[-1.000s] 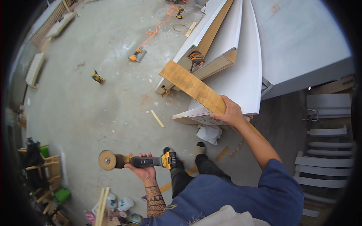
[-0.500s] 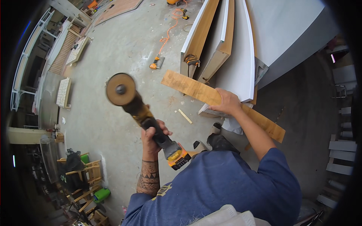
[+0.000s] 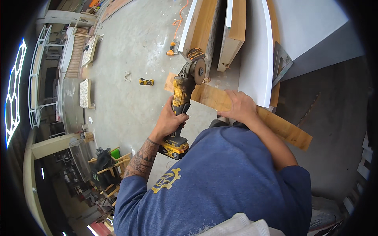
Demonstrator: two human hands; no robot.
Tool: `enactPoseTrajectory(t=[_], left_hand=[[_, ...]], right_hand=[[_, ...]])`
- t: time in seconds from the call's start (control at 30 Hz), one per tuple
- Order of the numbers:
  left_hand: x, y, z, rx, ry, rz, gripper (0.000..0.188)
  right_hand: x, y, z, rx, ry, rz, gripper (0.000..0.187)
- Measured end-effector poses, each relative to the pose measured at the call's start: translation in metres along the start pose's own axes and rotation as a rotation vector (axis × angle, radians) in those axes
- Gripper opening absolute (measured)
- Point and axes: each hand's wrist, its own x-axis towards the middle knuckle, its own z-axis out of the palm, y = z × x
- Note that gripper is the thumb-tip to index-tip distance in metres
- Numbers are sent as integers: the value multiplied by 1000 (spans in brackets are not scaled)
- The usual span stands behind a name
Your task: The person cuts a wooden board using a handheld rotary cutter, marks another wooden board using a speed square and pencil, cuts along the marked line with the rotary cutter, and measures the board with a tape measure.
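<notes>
My left hand (image 3: 172, 121) is wrapped round the body of a yellow and black cordless angle grinder (image 3: 179, 92). The grinder stands nearly lengthwise in view, battery end toward me. Its round brown disc (image 3: 200, 72) is at the far end and overlaps the board's left part in view; whether it touches the wood, I cannot tell. A long, flat wooden board (image 3: 284, 128) slants across in front of my body. My right hand (image 3: 242, 107) grips it near the middle, fingers over the top and thumb at the near edge.
White-faced panels with wooden edges (image 3: 256, 55) stand just beyond the board. A black tape measure (image 3: 195, 54) and a metal triangular bracket (image 3: 281, 65) are by them. On the floor lie a yellow tool (image 3: 146, 82) and an orange tool (image 3: 171, 48) with an orange hose.
My left hand has brought the grinder right, over the board's left part, and its disc has turned from facing the view to more edge-on. My right hand still holds the board. The view has shifted.
</notes>
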Motion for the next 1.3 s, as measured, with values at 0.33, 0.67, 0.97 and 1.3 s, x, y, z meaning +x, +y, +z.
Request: enactPoseTrajectory(t=[0.33,0.67,0.97,1.3], left_hand=[[23,9,-18,155,-63,-28,68],[30,7,-20,255,-48,17,68],[31,7,-16,249,-69,-51,71],[27,10,-13,284,-66,-84,78]], right_hand=[[1,-1,4,30,-27,18,94],[0,1,6,6,59,-26,95],[3,4,10,16,47,-28,96],[3,8,11,25,29,-32,97]])
